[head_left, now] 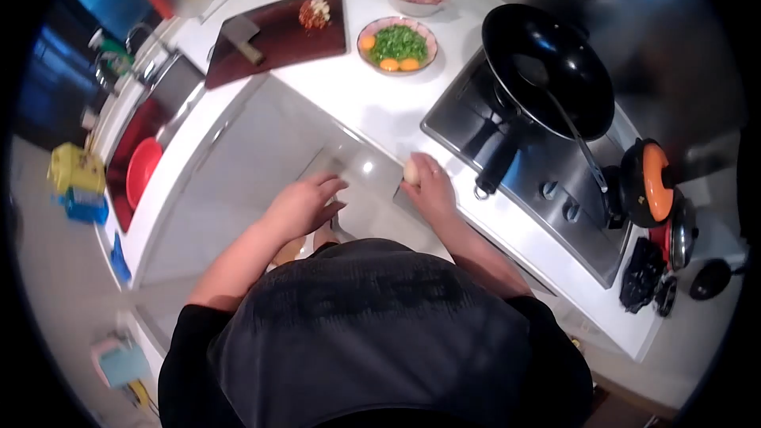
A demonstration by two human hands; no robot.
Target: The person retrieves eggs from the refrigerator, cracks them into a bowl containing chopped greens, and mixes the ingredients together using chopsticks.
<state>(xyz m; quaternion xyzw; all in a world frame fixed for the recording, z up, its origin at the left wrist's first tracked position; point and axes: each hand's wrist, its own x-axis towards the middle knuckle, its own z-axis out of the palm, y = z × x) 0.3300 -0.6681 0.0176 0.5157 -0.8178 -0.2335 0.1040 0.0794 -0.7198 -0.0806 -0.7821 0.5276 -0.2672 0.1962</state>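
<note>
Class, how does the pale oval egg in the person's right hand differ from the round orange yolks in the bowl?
The pale oval egg is in its shell; the round orange yolks are not. The right hand holds the egg; the yolks lie beside chopped greens in the round pink-rimmed bowl. One egg shows, against three yolks. Both look rounded.

Both bare forearms (pixel 239 260) reach forward, well apart — the left hand (pixel 305 206) loosely bent, fingers (pixel 326 189) pointing inward — the right hand (pixel 430 185) curled, thumb facing its fingers.
</note>
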